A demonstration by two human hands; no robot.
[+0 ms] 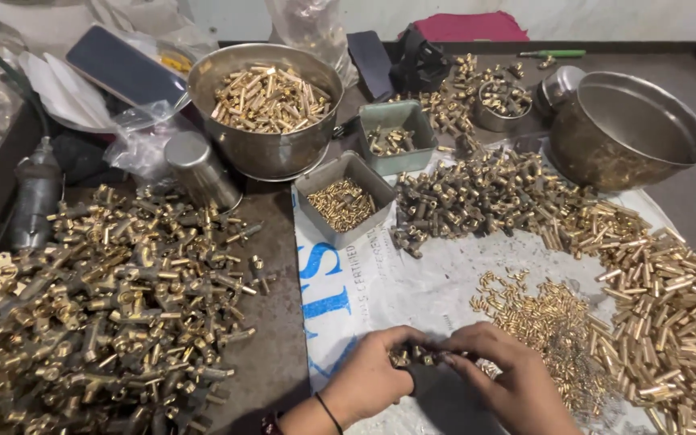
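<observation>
Near the bottom edge, over the white printed sheet (412,282), we see both hands meeting: our left hand (368,377) and our right hand (513,383) have their fingertips pressed around a short row of small brass parts (422,355), pinched between the two hands just above the sheet. Just right of the hands lies a scatter of tiny brass pins (537,310), and farther right a broad heap of brass tubes (670,298) runs to the edge. Beyond the hands, toward the far side, a darker pile of brass fittings (485,193) spreads across the sheet. Two grey trays sit left of that pile, the nearer tray (345,199) holding small pins, the farther tray (397,135) a few fittings. On the far left stands a steel bowl (266,109) full of brass tubes, with an empty steel bowl (630,129) on the far right. A large mound of brass valve bodies (114,314) fills the near left of the table.
</observation>
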